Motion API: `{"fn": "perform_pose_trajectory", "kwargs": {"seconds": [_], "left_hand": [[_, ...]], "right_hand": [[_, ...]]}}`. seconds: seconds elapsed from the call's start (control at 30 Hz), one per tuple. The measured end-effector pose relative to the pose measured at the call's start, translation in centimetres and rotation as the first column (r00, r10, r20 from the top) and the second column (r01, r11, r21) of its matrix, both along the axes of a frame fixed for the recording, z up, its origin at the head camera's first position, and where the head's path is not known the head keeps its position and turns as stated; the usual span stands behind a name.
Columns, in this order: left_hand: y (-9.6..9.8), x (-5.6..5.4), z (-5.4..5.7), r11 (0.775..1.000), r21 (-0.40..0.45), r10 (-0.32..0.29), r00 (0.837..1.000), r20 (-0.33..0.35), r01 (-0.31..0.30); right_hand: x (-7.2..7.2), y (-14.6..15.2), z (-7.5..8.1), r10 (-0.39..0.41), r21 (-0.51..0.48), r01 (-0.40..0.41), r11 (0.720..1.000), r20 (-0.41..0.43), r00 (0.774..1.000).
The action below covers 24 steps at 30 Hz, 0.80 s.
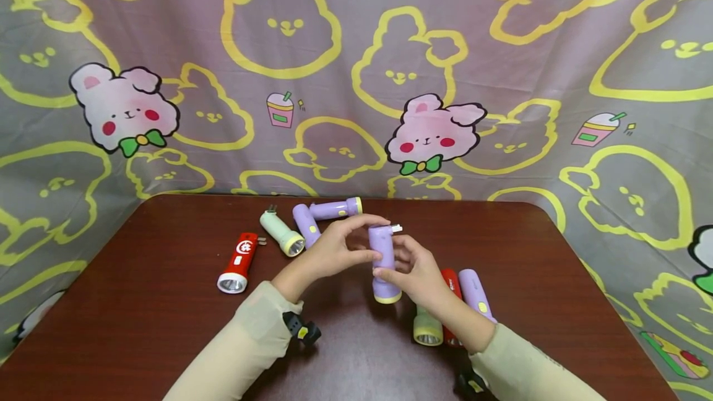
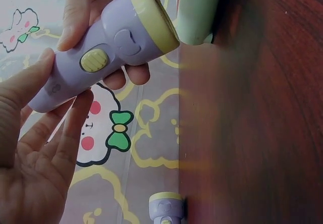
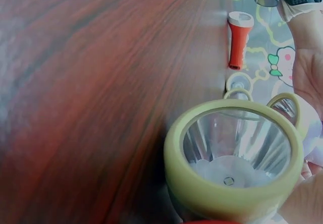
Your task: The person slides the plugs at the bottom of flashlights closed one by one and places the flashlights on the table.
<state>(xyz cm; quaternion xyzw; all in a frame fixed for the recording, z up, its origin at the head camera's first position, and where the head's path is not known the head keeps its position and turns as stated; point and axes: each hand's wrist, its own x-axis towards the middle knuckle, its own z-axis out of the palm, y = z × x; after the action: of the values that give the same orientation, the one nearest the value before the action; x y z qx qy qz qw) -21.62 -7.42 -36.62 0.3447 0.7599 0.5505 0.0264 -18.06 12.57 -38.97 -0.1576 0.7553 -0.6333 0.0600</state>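
Observation:
A purple flashlight (image 1: 382,246) with a pale yellow rim is held between both hands above the table, its lens end pointing down. White plug prongs (image 1: 397,228) stick out sideways near its upper end. My left hand (image 1: 333,249) grips the narrow tail end, thumb on one side and fingers on the other. My right hand (image 1: 419,270) holds the body lower down, between thumb and fingers. In the left wrist view, a yellow slide switch (image 2: 95,60) shows on the flashlight's side, and the right thumb lies across the body above it.
On the dark wooden table (image 1: 167,327), a red flashlight (image 1: 238,265), a green one (image 1: 281,232) and two purple ones (image 1: 336,210) lie at the left and back. Beside the right forearm lie another green flashlight (image 1: 427,328), a red one (image 1: 452,283) and a purple one (image 1: 475,293). A patterned curtain (image 1: 334,79) hangs behind.

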Motion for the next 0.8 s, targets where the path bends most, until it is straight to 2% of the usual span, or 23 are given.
{"fn": "perform_pose_trajectory", "kwargs": {"seconds": [0.3, 0.8], "left_hand": [[0.07, -0.12, 0.28, 1.0, -0.001, -0.001, 1.0, -0.016, 0.001], [0.16, -0.05, -0.19, 0.998, 0.054, 0.023, 1.0, -0.019, -0.021]], "right_hand": [[0.18, 0.22, 0.23, 0.022, -0.013, -0.022, 1.0, 0.014, 1.0], [0.31, 0.41, 0.28, 0.01, 0.008, -0.01, 1.0, 0.003, 1.0]]}}
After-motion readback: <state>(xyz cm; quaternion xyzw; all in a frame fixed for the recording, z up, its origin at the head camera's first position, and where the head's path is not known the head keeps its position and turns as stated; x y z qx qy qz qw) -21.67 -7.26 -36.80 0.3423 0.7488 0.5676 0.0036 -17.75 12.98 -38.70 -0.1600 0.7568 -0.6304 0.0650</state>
